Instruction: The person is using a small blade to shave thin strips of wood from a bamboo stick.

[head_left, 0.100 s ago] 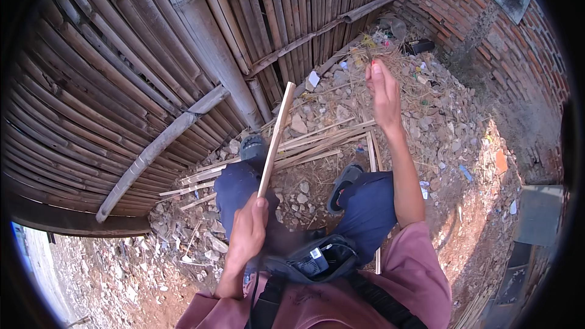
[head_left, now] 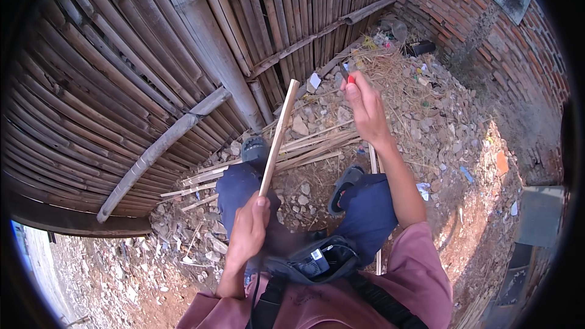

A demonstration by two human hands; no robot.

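Note:
My left hand (head_left: 248, 229) grips the lower end of a pale bamboo slat (head_left: 278, 136) that points up and away toward the fence. My right hand (head_left: 364, 108) is raised further out, closed on a small tool with a red handle (head_left: 347, 75) that sticks up above the fingers; its blade is too small to make out. The tool is apart from the slat, to its right. Below my hands are my blue trouser legs and dark sandals (head_left: 343, 187).
A bamboo fence (head_left: 158, 55) with a slanted pole fills the left and top. A brick wall (head_left: 499, 30) stands at the right. Loose bamboo slats (head_left: 298, 149) lie on the rubble ground by my feet, with straw and litter beyond. A dark pouch (head_left: 314, 262) hangs at my waist.
My right hand has closed around the red-handled tool and shifted slightly; the slat in my left hand stays in place.

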